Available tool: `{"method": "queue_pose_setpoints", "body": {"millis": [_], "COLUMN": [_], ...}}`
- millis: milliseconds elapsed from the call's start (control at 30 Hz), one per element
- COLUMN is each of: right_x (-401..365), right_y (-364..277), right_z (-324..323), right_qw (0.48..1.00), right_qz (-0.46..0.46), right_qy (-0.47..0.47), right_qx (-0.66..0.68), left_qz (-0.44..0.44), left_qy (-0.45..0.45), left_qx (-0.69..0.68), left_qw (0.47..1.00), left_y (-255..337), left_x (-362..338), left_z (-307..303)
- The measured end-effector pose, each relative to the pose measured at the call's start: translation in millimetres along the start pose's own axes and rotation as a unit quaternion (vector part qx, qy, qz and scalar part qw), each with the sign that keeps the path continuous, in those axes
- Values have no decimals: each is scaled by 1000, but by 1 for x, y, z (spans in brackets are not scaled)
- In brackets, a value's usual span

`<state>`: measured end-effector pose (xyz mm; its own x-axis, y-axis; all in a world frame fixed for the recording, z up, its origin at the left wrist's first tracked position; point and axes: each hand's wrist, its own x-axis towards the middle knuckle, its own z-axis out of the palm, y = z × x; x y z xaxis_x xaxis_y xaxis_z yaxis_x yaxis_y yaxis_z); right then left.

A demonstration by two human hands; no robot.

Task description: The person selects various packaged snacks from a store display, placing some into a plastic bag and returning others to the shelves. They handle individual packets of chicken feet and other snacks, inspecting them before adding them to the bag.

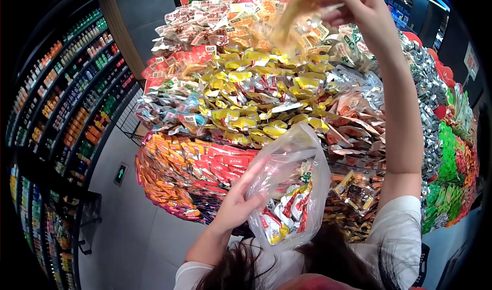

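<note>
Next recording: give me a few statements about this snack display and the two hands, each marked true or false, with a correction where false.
1. The left hand grips a clear plastic bag that holds small wrapped packets. True.
2. The right hand rests low beside the bag. False: it is raised over the display, holding a blurred tan packet.
3. The dark wall shelves on the left carry rows of bottles. True.
4. The yellow-and-silver packets lie on a tier below the red-orange packets. False: they sit on the tier above.
</note>
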<state>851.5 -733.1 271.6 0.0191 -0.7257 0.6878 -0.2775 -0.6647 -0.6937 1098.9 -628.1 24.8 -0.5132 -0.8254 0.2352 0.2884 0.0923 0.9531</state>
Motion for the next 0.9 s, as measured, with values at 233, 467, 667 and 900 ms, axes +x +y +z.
{"method": "queue_pose_setpoints", "body": {"millis": [233, 467, 667, 900], "right_x": [136, 171, 179, 197], "right_y": [120, 177, 226, 278], "right_z": [18, 60, 87, 49], "right_qw": [960, 898, 886, 823], "right_qz": [-129, -13, 59, 74], "right_qy": [125, 56, -27, 37], "right_qx": [-214, -435, -459, -561], "left_qz": [-21, -53, -47, -57], "left_qy": [-8, -4, 1, 3], "left_qx": [-26, -47, -65, -84], "left_qw": [999, 997, 997, 995], "left_y": [-5, -9, -3, -5], "left_x": [2, 4, 8, 8], "left_z": [-18, -30, -33, -36]}}
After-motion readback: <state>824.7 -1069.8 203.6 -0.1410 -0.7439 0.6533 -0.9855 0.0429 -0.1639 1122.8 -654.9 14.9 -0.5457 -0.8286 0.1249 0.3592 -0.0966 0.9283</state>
